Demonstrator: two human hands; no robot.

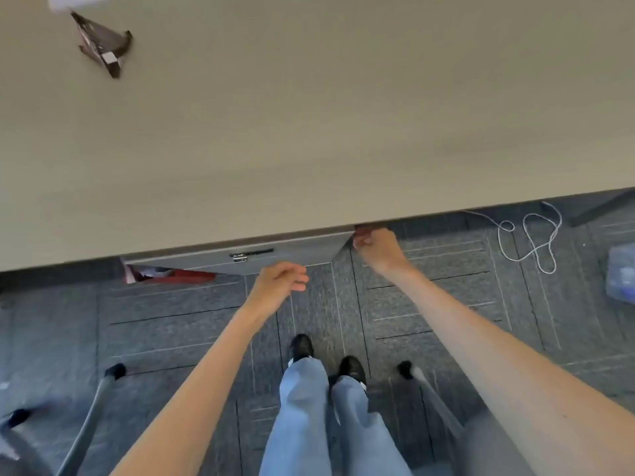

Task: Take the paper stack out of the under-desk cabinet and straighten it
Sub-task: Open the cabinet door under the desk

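The grey under-desk cabinet shows just below the front edge of the beige desk, with a small lock on its front. My right hand reaches to the cabinet's right corner under the desk edge, fingers curled on it. My left hand hovers in front of the cabinet, holding nothing, fingers loosely apart. A red item with something pale in it peeks out below the cabinet's left part. No paper stack is clearly visible.
A dark folded stand lies at the desk's far left, beside a white sheet corner. A white cable curls on the grey carpet at right, near a clear bag. Chair legs flank my feet.
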